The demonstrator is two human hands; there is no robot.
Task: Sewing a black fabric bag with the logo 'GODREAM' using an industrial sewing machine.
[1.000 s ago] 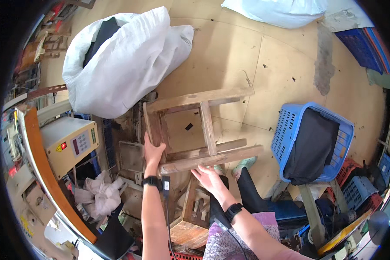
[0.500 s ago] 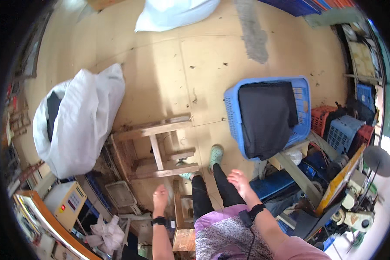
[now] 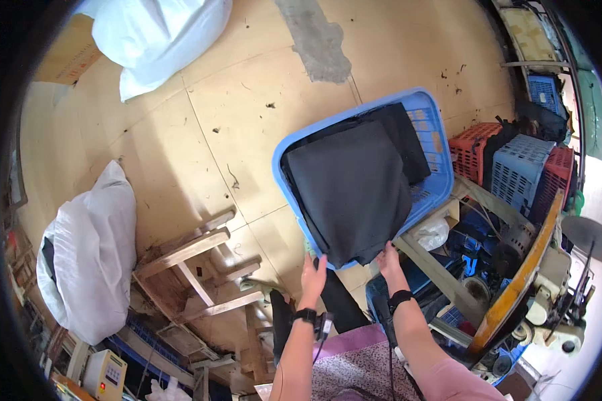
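A blue plastic basket in front of me holds a stack of folded black cloth. The top piece drapes toward the near rim. My left hand is at the near left side of the basket, beside the cloth's corner, fingers stretched out and nothing seen in them. At the cloth's near right edge is my right hand, fingers extended upward and apart. It seems to touch the cloth or the rim; which one I cannot make out. Both wrists carry dark bands.
A wooden stool frame lies left of my feet. White sacks sit at the left and far left. On the right are a sewing machine on its table, a wooden beam, and red and blue crates.
My view has turned right and the basket now lies nearer. Both hands have reached forward from beside my body to the basket's near side.
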